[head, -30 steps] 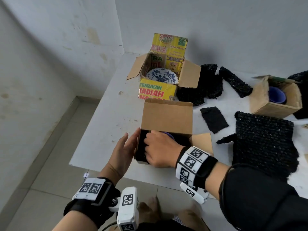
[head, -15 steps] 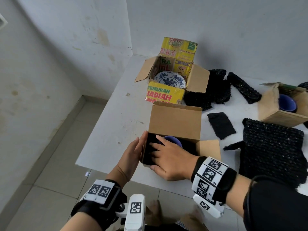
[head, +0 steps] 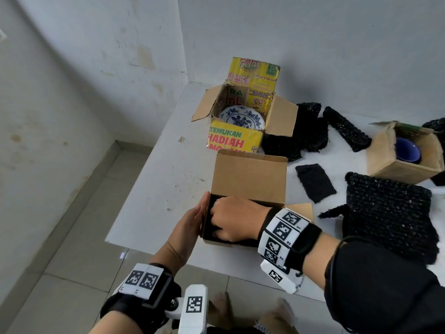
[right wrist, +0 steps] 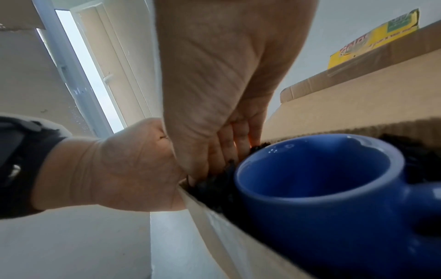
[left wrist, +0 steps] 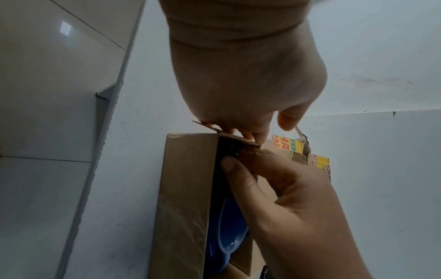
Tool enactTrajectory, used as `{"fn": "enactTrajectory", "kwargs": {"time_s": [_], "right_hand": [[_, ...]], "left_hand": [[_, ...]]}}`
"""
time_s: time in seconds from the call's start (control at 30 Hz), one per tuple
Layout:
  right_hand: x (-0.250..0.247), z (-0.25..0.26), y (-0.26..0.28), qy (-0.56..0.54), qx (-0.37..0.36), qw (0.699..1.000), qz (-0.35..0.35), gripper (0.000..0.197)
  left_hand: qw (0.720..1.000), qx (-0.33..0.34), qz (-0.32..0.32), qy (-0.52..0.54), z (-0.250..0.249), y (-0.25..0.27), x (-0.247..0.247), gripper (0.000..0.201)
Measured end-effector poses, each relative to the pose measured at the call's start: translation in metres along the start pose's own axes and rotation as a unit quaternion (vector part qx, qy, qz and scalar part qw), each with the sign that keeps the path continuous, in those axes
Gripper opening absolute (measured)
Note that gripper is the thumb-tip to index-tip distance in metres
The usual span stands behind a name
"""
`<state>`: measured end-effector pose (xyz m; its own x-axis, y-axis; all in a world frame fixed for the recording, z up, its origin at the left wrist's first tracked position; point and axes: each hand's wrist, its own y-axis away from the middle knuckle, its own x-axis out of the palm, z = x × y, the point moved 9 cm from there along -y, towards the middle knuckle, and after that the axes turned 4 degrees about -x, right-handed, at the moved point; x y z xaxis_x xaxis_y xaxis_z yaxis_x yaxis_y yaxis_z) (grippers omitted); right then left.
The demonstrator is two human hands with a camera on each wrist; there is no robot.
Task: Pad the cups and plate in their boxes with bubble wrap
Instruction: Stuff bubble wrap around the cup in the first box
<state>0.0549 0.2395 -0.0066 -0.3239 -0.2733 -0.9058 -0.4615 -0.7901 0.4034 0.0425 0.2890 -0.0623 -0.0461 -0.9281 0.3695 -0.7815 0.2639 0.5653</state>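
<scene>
A plain cardboard box (head: 249, 177) stands near the table's front edge, its back flap upright. Inside it sits a blue cup (right wrist: 322, 169), hidden by my right hand in the head view. My right hand (head: 231, 220) reaches into the box's left side, and its straight fingers (right wrist: 229, 143) press black bubble wrap (right wrist: 214, 190) down between cup and wall. My left hand (head: 192, 220) lies flat against the outside of the left wall. A blue-and-white plate (head: 242, 118) lies in a yellow printed box (head: 233, 141) behind. A second blue cup (head: 408, 149) sits in a box (head: 404, 168) at far right.
Black bubble wrap lies loose on the white table (head: 163, 179): a large sheet (head: 387, 213) at right, a small piece (head: 315, 182), a rolled strip (head: 345, 131) and a pile (head: 303, 131) beside the yellow box. The table's left edge drops to a tiled floor (head: 72, 249).
Half a second ago my right hand lay spread over the box with the cup showing. Now it has pushed down into the left side and covers the cup. My left hand stays on the wall.
</scene>
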Motion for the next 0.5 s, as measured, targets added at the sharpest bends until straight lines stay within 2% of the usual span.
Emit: {"fn": "enactTrajectory", "kwargs": {"time_s": [0.2,0.3,0.4,0.47,0.5], "right_hand": [[0.011,0.000,-0.008,0.028,0.046,0.998,0.036,0.022],[0.004,0.005,-0.012,0.045,0.057,0.997,0.008,0.024],[0.000,0.009,-0.006,0.056,0.031,0.997,-0.037,0.022],[0.001,0.012,0.001,0.063,0.016,0.994,-0.088,0.017],[0.002,0.014,0.006,0.067,0.010,0.991,-0.118,0.019]], "left_hand": [[1.000,0.012,0.000,0.005,0.001,-0.002,-0.003,0.049],[0.999,-0.004,-0.010,0.033,0.003,-0.002,-0.003,0.049],[0.993,-0.031,0.001,0.110,0.008,-0.006,-0.006,0.047],[0.998,0.054,-0.039,-0.019,-0.008,0.000,-0.016,0.045],[0.996,0.062,-0.048,-0.038,-0.013,0.003,-0.018,0.046]]}}
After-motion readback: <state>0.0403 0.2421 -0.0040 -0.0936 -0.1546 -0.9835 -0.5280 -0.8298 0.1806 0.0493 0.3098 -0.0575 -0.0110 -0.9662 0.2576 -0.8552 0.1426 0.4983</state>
